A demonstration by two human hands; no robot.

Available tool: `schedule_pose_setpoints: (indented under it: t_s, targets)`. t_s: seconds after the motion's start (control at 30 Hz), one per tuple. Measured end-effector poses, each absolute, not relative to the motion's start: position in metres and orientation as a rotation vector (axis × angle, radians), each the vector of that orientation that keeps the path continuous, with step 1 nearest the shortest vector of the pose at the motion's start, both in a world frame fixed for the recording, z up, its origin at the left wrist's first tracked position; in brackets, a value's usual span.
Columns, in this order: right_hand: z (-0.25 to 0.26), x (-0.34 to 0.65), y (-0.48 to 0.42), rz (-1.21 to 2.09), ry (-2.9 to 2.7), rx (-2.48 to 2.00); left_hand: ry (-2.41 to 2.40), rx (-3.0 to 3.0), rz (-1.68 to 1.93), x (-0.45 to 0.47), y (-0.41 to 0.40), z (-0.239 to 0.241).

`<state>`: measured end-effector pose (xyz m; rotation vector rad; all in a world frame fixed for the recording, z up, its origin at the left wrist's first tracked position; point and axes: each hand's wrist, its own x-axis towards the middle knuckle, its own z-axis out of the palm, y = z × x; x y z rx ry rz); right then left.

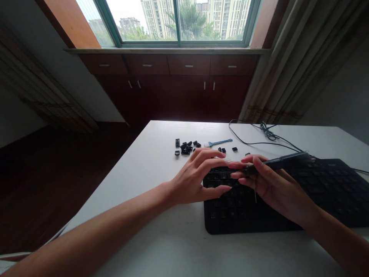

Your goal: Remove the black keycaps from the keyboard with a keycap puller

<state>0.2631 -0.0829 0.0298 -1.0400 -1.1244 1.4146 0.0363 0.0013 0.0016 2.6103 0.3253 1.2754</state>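
Note:
A black keyboard [323, 192] lies on the white table [161, 238] in front of me. My left hand [198, 177] rests over its left end, fingers spread and curved, tips touching the keys. My right hand [271, 184] is closed around a slim black tool [284, 160] held level above the keys, its thin wire end pointing toward my left fingers. Several removed black keycaps [186, 148] lie on the table just beyond the keyboard.
A small blue brush [219, 142] lies next to the keycaps. The keyboard's black cable [259, 140] loops across the far right of the table. The table's left edge drops to a dark wooden floor; dark cabinets and a window stand behind.

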Motion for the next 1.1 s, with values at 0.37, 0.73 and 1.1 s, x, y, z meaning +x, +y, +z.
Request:
schedule_pose_setpoints:
  t_s: [0.37, 0.73, 1.1]
  targets:
    - [0.024, 0.255, -0.087, 1.516, -1.103, -0.873, 0.012, 2.896, 1.044, 0.038, -0.013, 0.012]
    - [0.026, 0.252, -0.088, 1.58, -1.144, -0.811, 0.087, 2.885, 1.017, 0.038, -0.012, 0.011]
    - [0.028, 0.249, -0.089, 1.66, -1.083, -0.757, 0.194, 3.012, 0.919, 0.041, -0.014, 0.011]
